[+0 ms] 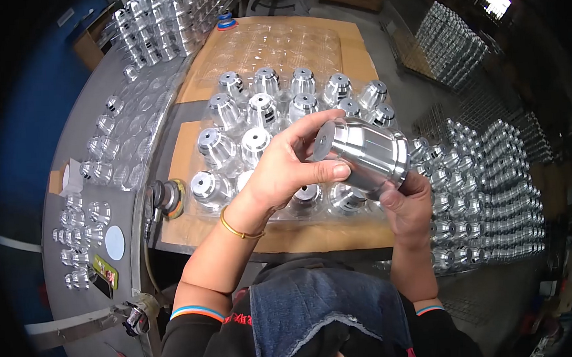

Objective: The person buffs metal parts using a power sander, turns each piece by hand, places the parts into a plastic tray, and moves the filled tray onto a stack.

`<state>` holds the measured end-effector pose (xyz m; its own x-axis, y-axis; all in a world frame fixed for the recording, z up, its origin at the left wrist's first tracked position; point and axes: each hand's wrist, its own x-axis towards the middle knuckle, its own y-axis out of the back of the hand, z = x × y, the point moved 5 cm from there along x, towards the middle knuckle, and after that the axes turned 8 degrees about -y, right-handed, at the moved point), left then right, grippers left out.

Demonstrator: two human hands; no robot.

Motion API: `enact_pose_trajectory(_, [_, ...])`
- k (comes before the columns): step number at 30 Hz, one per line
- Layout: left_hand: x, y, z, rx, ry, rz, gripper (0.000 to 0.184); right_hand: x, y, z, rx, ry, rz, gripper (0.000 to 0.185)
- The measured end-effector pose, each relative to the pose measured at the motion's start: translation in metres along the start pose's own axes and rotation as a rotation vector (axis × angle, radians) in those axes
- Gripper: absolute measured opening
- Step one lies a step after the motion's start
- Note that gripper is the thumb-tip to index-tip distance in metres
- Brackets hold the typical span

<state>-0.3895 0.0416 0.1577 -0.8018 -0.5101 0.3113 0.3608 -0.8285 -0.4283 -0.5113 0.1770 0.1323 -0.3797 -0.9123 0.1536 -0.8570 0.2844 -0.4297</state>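
Fingers of the left hand (289,168) pinch a metal canister (370,153) at nine o'clock; the right hand (410,211) grips it at five o'clock.

Bounded at left by a blue wall (40,107), opening rightward onto dark grey floor (398,101), brightened upper right by a window (497,3).

A factory workshop, with a disc tool (168,196), cardboard-covered bench (282,237) and stacked metal parts (487,197)
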Motion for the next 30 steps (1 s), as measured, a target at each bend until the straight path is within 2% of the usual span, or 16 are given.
enact_pose_trajectory(4, [-0.004, 0.008, 0.007, -0.060, -0.011, 0.043, 0.075, 0.003, -0.014, 0.006, -0.093, 0.093, -0.061, 0.019])
enact_pose_trajectory(6, [-0.006, 0.013, 0.010, -0.092, -0.024, 0.061, 0.074, 0.005, -0.016, 0.010, -0.310, 0.183, -0.011, 0.019])
enact_pose_trajectory(8, [-0.008, 0.018, 0.015, -0.035, -0.085, 0.062, 0.074, 0.010, -0.016, 0.013, -0.374, 0.189, -0.014, 0.023])
enact_pose_trajectory(11, [-0.013, 0.024, 0.025, 0.148, -0.171, 0.041, 0.075, 0.020, -0.021, 0.010, -0.217, 0.184, -0.104, 0.022])
enact_pose_trajectory(13, [-0.016, 0.024, 0.030, 0.151, -0.169, 0.027, 0.076, 0.034, -0.021, 0.007, 0.199, 0.046, -0.141, 0.034])
enact_pose_trajectory(14, [-0.017, 0.024, 0.031, 0.155, -0.167, 0.015, 0.077, 0.038, -0.024, 0.001, 0.198, 0.045, -0.139, 0.034])
enact_pose_trajectory(16, [-0.019, 0.022, 0.031, 0.141, -0.147, 0.001, 0.077, 0.043, -0.029, 0.002, 0.306, -0.158, -0.139, 0.044])
enact_pose_trajectory(20, [-0.021, 0.029, 0.030, 0.143, -0.201, 0.049, 0.077, 0.045, -0.038, 0.010, 0.286, -0.205, -0.132, 0.045])
enact_pose_trajectory(22, [-0.021, 0.029, 0.033, 0.124, -0.242, 0.103, 0.072, 0.041, -0.054, 0.006, 0.085, -0.071, -0.174, 0.046])
enact_pose_trajectory(23, [-0.021, 0.030, 0.036, 0.126, -0.264, 0.122, 0.067, 0.039, -0.058, 0.007, 0.053, -0.083, -0.173, 0.034])
enact_pose_trajectory(24, [-0.022, 0.030, 0.038, 0.129, -0.286, 0.141, 0.063, 0.034, -0.060, 0.012, 0.051, -0.090, -0.193, 0.034])
enact_pose_trajectory(26, [-0.022, 0.030, 0.035, 0.008, -0.297, 0.213, 0.047, 0.026, -0.067, 0.016, -0.652, 0.178, -0.211, 0.020])
enact_pose_trajectory(27, [-0.020, 0.034, 0.035, -0.052, -0.245, 0.237, 0.043, 0.024, -0.081, 0.014, -0.903, 0.492, -0.232, 0.018])
enact_pose_trajectory(28, [-0.018, 0.039, 0.034, -0.113, -0.192, 0.258, 0.039, 0.027, -0.085, 0.019, -0.899, 0.492, -0.247, 0.018])
enact_pose_trajectory(29, [-0.017, 0.040, 0.035, -0.096, -0.193, 0.297, 0.030, 0.024, -0.092, 0.020, -1.050, 0.649, -0.261, 0.019])
enact_pose_trajectory(30, [-0.019, 0.041, 0.036, -0.097, -0.199, 0.302, 0.030, 0.020, -0.098, 0.020, -1.200, 0.812, -0.271, 0.021])
